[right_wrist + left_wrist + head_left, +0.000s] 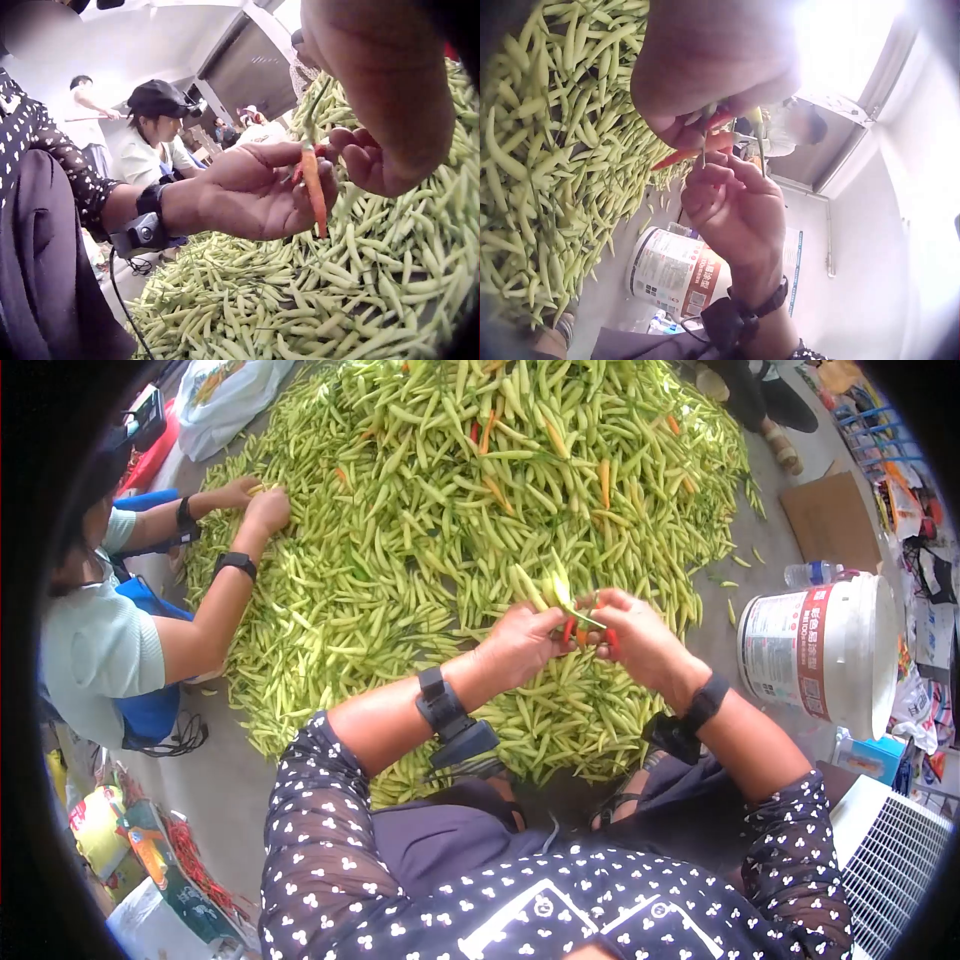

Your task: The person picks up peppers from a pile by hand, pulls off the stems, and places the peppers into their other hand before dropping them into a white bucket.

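Observation:
Over the near part of a large heap of pale green chili peppers [420,560], both hands meet. My left hand [522,645] holds a few chili peppers, pale green ones pointing up past the fingers and red ones low by the palm. In the right wrist view an orange-red chili pepper [315,191] with a green stem hangs across the left fingers. My right hand [645,642] has its thumb and fingertips together at the chili stems, pinching there; the left wrist view shows this right hand [735,210] just below the left one. The left palm is partly hidden.
Another person [110,630] sits at the left with both hands in the heap. A white bucket [820,655] lies at the right, near a cardboard box [832,520]. A white plastic bag [230,400] stands at the back left. Scattered orange chili peppers [604,485] show in the heap.

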The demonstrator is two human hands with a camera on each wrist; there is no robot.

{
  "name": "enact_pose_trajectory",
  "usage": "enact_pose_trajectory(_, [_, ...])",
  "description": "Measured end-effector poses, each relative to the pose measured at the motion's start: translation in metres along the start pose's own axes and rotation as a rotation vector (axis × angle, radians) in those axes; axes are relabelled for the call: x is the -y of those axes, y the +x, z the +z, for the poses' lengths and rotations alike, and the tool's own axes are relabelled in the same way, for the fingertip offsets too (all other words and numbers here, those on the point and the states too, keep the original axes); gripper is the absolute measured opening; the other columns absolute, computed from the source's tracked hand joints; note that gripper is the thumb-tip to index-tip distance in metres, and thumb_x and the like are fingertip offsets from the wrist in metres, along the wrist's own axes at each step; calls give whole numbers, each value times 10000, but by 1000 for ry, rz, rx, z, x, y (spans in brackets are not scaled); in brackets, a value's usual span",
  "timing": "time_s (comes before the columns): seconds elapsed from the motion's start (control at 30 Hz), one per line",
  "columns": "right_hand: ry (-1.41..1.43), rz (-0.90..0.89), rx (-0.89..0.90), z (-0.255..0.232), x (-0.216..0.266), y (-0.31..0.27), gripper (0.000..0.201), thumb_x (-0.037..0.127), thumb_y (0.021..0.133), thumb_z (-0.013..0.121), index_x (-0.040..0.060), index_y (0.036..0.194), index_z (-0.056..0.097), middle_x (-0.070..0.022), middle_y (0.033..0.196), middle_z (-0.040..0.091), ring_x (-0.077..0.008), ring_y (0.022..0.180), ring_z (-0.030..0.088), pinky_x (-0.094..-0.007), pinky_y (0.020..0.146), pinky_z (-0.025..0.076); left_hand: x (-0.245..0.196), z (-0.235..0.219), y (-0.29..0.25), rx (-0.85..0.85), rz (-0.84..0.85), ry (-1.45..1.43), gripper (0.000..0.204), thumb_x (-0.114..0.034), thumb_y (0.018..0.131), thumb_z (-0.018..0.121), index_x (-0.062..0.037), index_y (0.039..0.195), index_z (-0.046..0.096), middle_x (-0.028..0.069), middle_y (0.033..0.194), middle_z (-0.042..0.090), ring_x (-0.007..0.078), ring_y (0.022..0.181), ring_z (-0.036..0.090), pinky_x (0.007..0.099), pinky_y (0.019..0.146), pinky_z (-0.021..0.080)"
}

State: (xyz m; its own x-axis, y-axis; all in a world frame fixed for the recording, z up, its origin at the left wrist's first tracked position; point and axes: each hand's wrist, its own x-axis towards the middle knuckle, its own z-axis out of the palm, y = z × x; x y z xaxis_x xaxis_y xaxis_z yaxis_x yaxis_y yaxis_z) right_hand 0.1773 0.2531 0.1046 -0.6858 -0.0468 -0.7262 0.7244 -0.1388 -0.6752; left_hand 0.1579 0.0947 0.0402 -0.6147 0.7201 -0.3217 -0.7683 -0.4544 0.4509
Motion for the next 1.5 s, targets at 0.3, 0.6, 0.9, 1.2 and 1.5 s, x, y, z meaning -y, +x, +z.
enact_pose_trajectory(0.3, [168, -160, 42, 18, -19, -5, 295, 276, 903, 399, 96, 1121, 485, -15, 1063, 545, -114, 909, 504, -262, 686, 411, -2, -8, 7, -83, 94, -31, 191, -83, 897, 473, 14, 1045, 545, 106, 1047, 593, 212, 894, 588, 374, 794, 494])
enact_pose_trajectory(0.6, [146, 8, -29, -14, -16, -39, 429, 488, 921, 335, 117, 1066, 495, 20, 901, 552, -86, 724, 453, -219, 561, 345, 0, 39, 2, -44, 10, 295, 184, -175, 868, 553, -77, 1019, 593, 11, 955, 627, 108, 819, 589, 255, 656, 457])
enact_pose_trajectory(0.9, [330, -30, -29, -42, -32, -31, 187, 294, 923, 453, 163, 1044, 508, 48, 845, 535, -42, 651, 492, -169, 461, 312, 19, 64, 15, -63, 179, 647, 80, -112, 845, 588, -54, 866, 640, -25, 741, 613, 41, 646, 526, 209, 565, 427])
enact_pose_trajectory(1.2, [435, -48, -44, -67, -33, -34, 145, 269, 921, 455, 129, 923, 496, 39, 704, 490, -40, 539, 429, -169, 422, 292, 27, 78, 26, -66, 160, 746, 162, -169, 876, 555, -26, 868, 631, -17, 687, 590, 38, 610, 510, 199, 510, 404])
enact_pose_trajectory(1.5, [749, -79, 92, -101, -25, -41, 158, 233, 891, 435, 124, 782, 471, 2, 664, 447, -114, 536, 424, -220, 446, 327, -66, 0, 58, -42, 60, 1519, 382, -269, 760, 662, 16, 1004, 588, 101, 952, 623, 180, 798, 591, 309, 669, 461])
